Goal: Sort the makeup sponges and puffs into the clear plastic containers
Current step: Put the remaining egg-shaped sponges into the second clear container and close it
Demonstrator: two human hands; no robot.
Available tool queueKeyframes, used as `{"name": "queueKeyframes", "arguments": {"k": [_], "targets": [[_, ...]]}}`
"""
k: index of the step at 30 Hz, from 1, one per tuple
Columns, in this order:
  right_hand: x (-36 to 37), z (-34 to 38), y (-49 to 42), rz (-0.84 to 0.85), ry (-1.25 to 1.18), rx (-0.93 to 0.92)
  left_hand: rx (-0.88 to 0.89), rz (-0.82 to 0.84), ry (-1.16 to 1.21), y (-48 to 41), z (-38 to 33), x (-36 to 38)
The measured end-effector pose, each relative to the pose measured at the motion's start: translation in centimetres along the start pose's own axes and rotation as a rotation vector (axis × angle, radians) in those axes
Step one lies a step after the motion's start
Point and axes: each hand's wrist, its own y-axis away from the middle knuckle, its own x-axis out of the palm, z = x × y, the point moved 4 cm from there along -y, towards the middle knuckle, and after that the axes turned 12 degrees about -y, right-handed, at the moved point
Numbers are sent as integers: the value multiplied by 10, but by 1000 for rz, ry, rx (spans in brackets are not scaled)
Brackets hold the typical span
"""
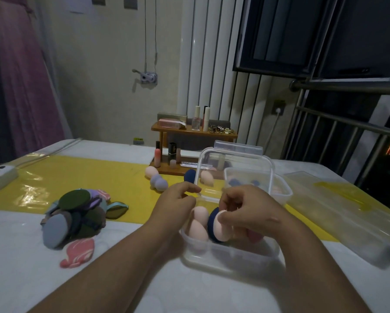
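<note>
In the head view, lower centre-right, the right hand [250, 211] pinches a pale round puff [222, 225] over the near clear container [230, 256]. The puff stands against a navy puff [212, 222], beside two peach sponges [198, 224] already inside. The left hand [178, 199] hovers at the container's far rim, fingers loosely curled and holding nothing.

A second container [282, 190] behind holds several pieces. The work looks partly done: a heap of flat puffs [74, 213] at centre left and loose sponges [155, 177] near the wooden rack [178, 150] remain. The raised lid [234, 168] crowds the far side; open table lies left.
</note>
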Motion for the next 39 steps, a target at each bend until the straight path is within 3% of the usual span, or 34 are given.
{"name": "queueKeyframes", "arguments": {"k": [6,17,39], "targets": [[6,-1,2,71,43,91,-31,-25,5,2,0,0],[14,5,3,101,271,88,-56,-29,6,4,-1,0],[10,8,5,111,189,82,-41,-12,-30,4,-2,-1]]}}
